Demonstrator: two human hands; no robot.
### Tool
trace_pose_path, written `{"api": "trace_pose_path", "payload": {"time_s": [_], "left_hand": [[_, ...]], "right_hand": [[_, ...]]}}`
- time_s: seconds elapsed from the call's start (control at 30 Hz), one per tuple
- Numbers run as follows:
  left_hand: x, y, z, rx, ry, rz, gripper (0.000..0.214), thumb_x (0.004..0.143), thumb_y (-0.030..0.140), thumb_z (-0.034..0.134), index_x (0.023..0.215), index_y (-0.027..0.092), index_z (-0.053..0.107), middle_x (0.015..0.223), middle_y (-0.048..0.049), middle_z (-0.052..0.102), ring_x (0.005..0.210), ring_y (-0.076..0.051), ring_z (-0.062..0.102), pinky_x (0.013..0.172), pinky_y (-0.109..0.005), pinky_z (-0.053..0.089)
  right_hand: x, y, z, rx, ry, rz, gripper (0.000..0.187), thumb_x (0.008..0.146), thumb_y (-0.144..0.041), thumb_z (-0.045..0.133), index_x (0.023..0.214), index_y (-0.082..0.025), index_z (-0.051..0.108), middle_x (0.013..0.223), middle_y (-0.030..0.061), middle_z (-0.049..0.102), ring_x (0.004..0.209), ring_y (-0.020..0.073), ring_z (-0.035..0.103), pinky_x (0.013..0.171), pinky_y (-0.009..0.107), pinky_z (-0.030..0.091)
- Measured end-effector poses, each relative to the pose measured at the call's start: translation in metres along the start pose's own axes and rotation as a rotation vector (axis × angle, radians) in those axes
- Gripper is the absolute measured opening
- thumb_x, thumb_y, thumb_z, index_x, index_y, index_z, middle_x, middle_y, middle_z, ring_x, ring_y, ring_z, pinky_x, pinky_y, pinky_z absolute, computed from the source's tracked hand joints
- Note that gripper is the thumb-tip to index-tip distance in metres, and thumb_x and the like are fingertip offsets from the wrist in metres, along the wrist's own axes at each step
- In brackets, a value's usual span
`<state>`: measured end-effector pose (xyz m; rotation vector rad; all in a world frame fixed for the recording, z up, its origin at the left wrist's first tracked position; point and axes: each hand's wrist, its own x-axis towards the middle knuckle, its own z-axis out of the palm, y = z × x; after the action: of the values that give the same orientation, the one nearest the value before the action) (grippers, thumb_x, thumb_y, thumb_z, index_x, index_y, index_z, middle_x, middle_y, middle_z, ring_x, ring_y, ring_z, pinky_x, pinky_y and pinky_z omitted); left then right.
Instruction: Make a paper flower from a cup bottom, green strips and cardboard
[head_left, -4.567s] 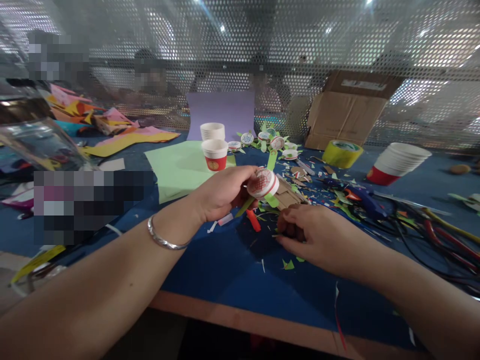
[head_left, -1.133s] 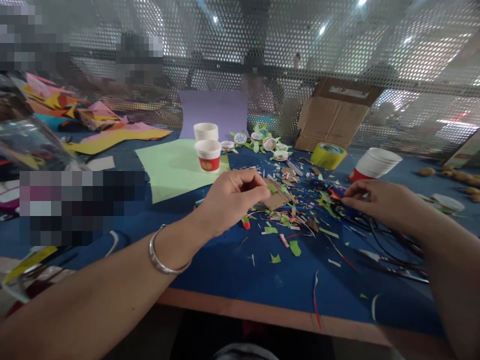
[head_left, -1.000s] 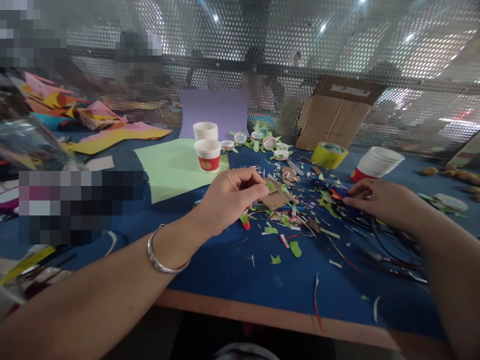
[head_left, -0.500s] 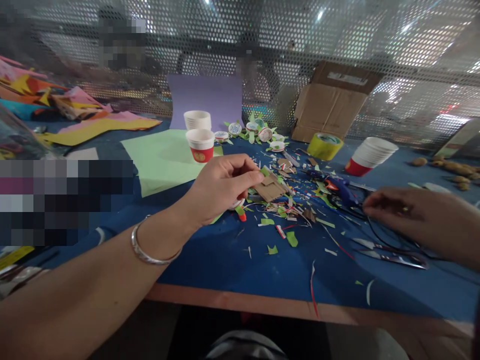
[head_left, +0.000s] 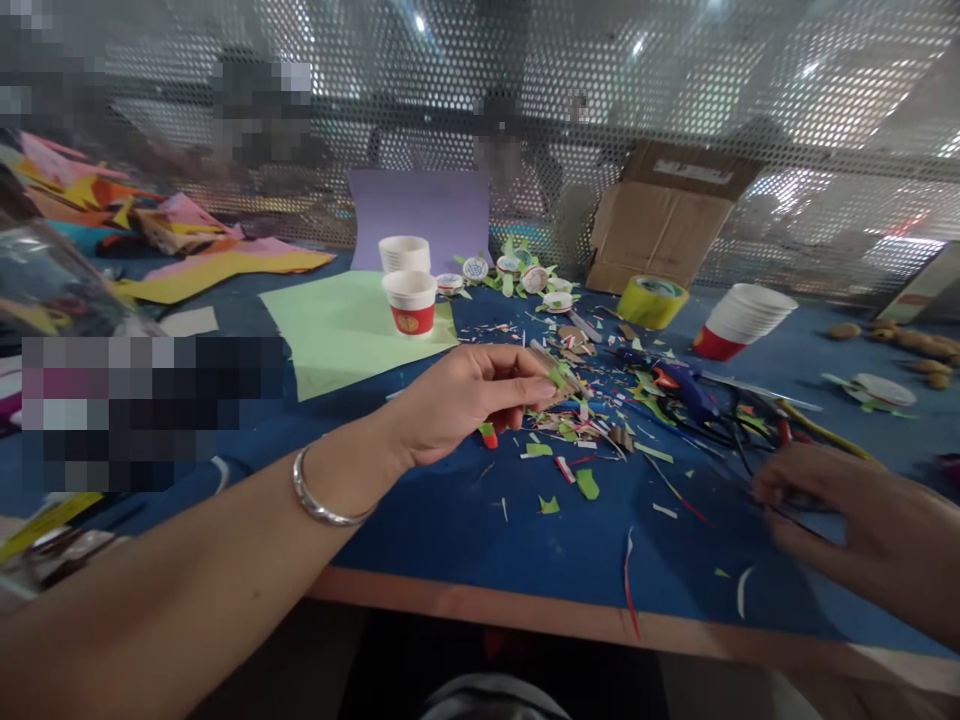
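**Craft table, both hands low over the scraps**

Left hand (head_left: 469,400): reaches in from the near left, bracelet (head_left: 324,503) on the wrist. Thumb and fingertips pressed together, pinching a small green-and-brown piece (head_left: 559,373). The piece is held just above the table (head_left: 465,530), near its middle, at the left edge of the scrap litter (head_left: 589,440). A red bit (head_left: 487,434) shows under the palm; whether it is held cannot be told.

Right hand (head_left: 855,515): down at the near right edge, blurred. Fingers curled toward the mat beside a tangle of cables (head_left: 750,430). Whether they grip anything cannot be told.

Around them:
- Blue glue gun (head_left: 686,385) lies between the hands, toward the far side, and touches the cables.
- Green sheet (head_left: 345,330) lies left of centre, with a red-and-white cup (head_left: 409,303) upright on its far edge and a white cup stack (head_left: 403,254) just behind.
- Tape roll (head_left: 649,301) and a tipped cup stack (head_left: 742,320) sit toward the far right.
- Cardboard box (head_left: 667,215) and purple sheet (head_left: 420,210) lean at the far edge against the mesh screen.
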<state>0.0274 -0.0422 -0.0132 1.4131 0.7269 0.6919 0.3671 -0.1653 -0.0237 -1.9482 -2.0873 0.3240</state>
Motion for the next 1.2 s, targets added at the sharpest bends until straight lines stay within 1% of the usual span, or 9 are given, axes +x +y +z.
{"api": "trace_pose_path", "payload": {"time_s": [0.1, 0.27, 0.3, 0.47, 0.57, 0.73, 0.9, 1.07, 1.2], "left_hand": [[0.0, 0.001, 0.001, -0.04, 0.0, -0.006, 0.014, 0.085, 0.03, 0.073, 0.082, 0.017, 0.068, 0.074, 0.0037, 0.06, 0.058, -0.005, 0.053, 0.052, -0.018, 0.041], [-0.002, 0.002, 0.01, -0.231, -0.011, -0.089, 0.013, 0.084, 0.026, 0.075, 0.079, 0.018, 0.066, 0.075, 0.0048, 0.062, 0.053, -0.002, 0.054, 0.048, -0.015, 0.038], [-0.002, 0.002, 0.013, -0.273, -0.02, -0.111, 0.013, 0.084, 0.024, 0.075, 0.078, 0.017, 0.065, 0.073, 0.0052, 0.061, 0.052, -0.002, 0.054, 0.047, -0.014, 0.038], [-0.001, 0.002, 0.02, -0.412, -0.042, -0.236, 0.01, 0.085, 0.019, 0.074, 0.078, 0.017, 0.066, 0.08, 0.003, 0.067, 0.053, -0.002, 0.062, 0.046, -0.012, 0.042], [-0.001, 0.003, 0.018, -0.484, -0.071, -0.264, 0.01, 0.089, 0.017, 0.068, 0.079, 0.016, 0.066, 0.09, -0.0004, 0.073, 0.059, -0.005, 0.069, 0.047, -0.011, 0.048], [-0.001, 0.004, 0.017, -0.58, -0.11, -0.261, 0.015, 0.092, 0.011, 0.062, 0.078, 0.014, 0.064, 0.085, -0.0031, 0.076, 0.074, -0.013, 0.077, 0.063, -0.015, 0.059], [0.0, 0.001, 0.02, -0.621, -0.125, -0.2, 0.018, 0.092, 0.007, 0.059, 0.076, 0.012, 0.064, 0.095, -0.0094, 0.078, 0.089, -0.017, 0.078, 0.083, -0.023, 0.061], [-0.002, 0.0, 0.024, -0.559, -0.081, -0.122, 0.013, 0.09, 0.008, 0.064, 0.077, 0.011, 0.063, 0.095, -0.0076, 0.077, 0.088, -0.016, 0.077, 0.083, -0.024, 0.06], [-0.006, -0.001, 0.029, -0.45, -0.04, -0.016, 0.014, 0.09, 0.016, 0.068, 0.077, 0.013, 0.061, 0.084, -0.003, 0.074, 0.084, -0.015, 0.075, 0.081, -0.026, 0.059]], "right_hand": [[0.005, -0.018, -0.001, 0.141, -0.033, 0.037, 0.016, 0.083, -0.048, 0.064, 0.083, -0.033, 0.068, 0.094, 0.0087, 0.068, 0.076, 0.0285, 0.064, 0.057, 0.039, 0.052], [0.022, -0.06, 0.001, 0.399, -0.082, -0.049, 0.036, 0.094, -0.053, 0.052, 0.075, -0.025, 0.064, 0.073, 0.0059, 0.063, 0.07, 0.023, 0.059, 0.063, 0.036, 0.052], [0.026, -0.068, 0.003, 0.477, -0.162, -0.07, 0.035, 0.095, -0.053, 0.052, 0.078, -0.025, 0.064, 0.075, 0.0061, 0.065, 0.07, 0.0224, 0.061, 0.062, 0.034, 0.052], [0.037, -0.097, 0.022, 0.929, -0.26, -0.054, 0.024, 0.098, -0.042, 0.054, 0.085, -0.022, 0.061, 0.076, 0.0018, 0.067, 0.064, 0.0171, 0.065, 0.057, 0.029, 0.052], [0.039, -0.105, 0.033, 1.066, -0.298, -0.013, 0.018, 0.099, -0.035, 0.053, 0.089, -0.021, 0.058, 0.077, 0.0015, 0.069, 0.062, 0.016, 0.067, 0.054, 0.026, 0.051], [0.039, -0.11, 0.04, 1.054, -0.275, 0.043, 0.018, 0.1, -0.034, 0.051, 0.088, -0.021, 0.054, 0.07, -0.0004, 0.067, 0.056, 0.0111, 0.059, 0.049, 0.021, 0.043], [0.039, -0.113, 0.044, 1.029, -0.195, 0.021, 0.025, 0.1, -0.046, 0.053, 0.093, -0.023, 0.054, 0.063, -0.0045, 0.058, 0.052, 0.0085, 0.046, 0.045, 0.019, 0.031], [0.039, -0.111, 0.055, 1.052, -0.083, 0.004, 0.038, 0.102, -0.056, 0.045, 0.085, -0.024, 0.056, 0.067, -0.0031, 0.052, 0.06, 0.0117, 0.045, 0.055, 0.024, 0.036], [0.038, -0.108, 0.059, 0.992, -0.008, -0.034, 0.037, 0.103, -0.053, 0.043, 0.085, -0.024, 0.057, 0.069, -0.0034, 0.047, 0.061, 0.0122, 0.041, 0.055, 0.025, 0.034]]}}
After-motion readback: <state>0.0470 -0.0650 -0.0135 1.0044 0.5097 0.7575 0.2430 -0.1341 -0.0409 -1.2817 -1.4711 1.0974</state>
